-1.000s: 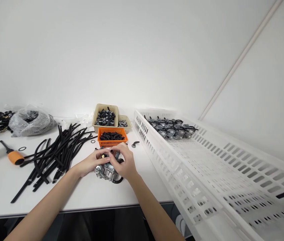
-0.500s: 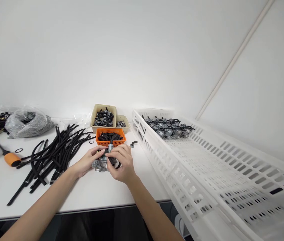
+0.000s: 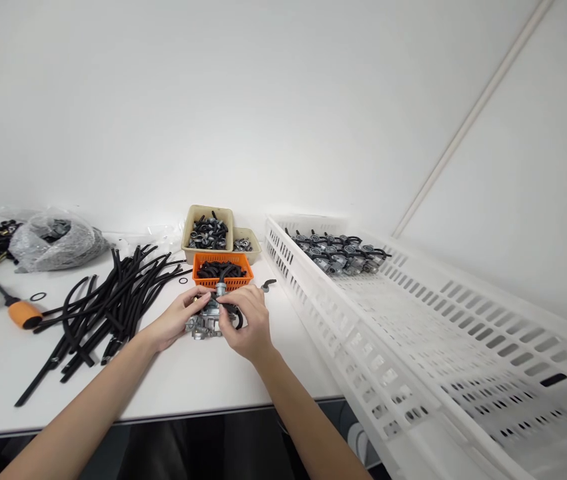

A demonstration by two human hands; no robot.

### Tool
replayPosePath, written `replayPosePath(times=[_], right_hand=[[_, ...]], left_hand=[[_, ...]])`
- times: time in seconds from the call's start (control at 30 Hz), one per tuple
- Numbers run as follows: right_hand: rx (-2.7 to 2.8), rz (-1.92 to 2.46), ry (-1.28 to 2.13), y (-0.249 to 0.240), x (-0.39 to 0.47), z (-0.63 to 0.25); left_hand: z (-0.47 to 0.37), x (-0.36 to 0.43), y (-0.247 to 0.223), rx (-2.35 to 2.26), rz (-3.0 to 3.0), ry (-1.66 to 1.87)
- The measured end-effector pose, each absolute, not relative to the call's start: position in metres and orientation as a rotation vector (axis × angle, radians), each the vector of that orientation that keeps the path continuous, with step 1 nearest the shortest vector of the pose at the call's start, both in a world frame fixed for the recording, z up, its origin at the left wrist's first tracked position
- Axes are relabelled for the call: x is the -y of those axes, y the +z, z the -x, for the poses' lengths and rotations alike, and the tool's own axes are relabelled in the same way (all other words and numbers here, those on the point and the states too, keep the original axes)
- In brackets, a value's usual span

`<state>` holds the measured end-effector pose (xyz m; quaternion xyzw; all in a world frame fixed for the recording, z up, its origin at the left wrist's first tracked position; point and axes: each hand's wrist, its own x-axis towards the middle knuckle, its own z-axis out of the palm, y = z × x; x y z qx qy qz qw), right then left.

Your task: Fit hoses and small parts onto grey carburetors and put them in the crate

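A silver metal carburetor (image 3: 204, 325) with a black cap and hose on top stands at the front of the white table. My left hand (image 3: 179, 321) closes on its left side, thumb and fingers near the top. My right hand (image 3: 247, 323) pinches a short black rubber hose (image 3: 229, 308) against the carburetor's upper right; the hose's far end is hidden by the fingers. Just behind is an orange basket (image 3: 223, 284) of short black rubber pieces. A small black-and-grey fitting (image 3: 267, 286) lies right of my right hand.
Long black hoses (image 3: 123, 313) lie piled at left beside an orange-handled screwdriver (image 3: 24, 315) and black rings. Beige bins (image 3: 187, 233) of small parts stand behind. A large white perforated crate (image 3: 308, 303) with several carburetors (image 3: 338, 257) takes up the right. Part of another hand shows at the left edge.
My right fingers have shifted slightly on the black hose, which now lies more level across the carburetor's top. My left hand keeps its hold.
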<state>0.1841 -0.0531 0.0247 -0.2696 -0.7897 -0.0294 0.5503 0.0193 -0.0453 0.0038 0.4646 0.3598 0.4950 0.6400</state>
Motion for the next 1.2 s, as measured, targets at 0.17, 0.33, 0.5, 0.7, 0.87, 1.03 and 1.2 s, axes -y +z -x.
replayPosePath(times=[0.17,0.33,0.5,0.7,0.87,1.03,1.2], right_hand=[[1.823,0.581,-0.103,0.022,0.050,-0.185],[1.857,0.588,-0.108,0.023,0.047,-0.187],[1.886,0.621,-0.159,0.025,0.048,-0.188],[1.890,0.660,-0.298,0.023,0.046,-0.187],[1.895,0.686,-0.357,0.016,0.041,-0.185],[1.919,0.732,-0.382,0.012,0.041,-0.181],[1.902,0.703,-0.426,0.014,0.043,-0.179]], left_hand=[[-0.019,0.043,0.001,-0.826,-1.075,1.178],[-0.020,0.039,-0.003,-0.885,-1.139,1.355],[-0.020,0.036,-0.004,-1.005,-1.236,1.547],[-0.019,0.031,-0.008,-1.105,-1.281,1.725],[-0.021,0.034,-0.008,-1.178,-1.265,1.792],[-0.022,0.039,-0.005,-1.243,-1.292,1.842],[-0.022,0.041,-0.005,-1.266,-1.318,1.854]])
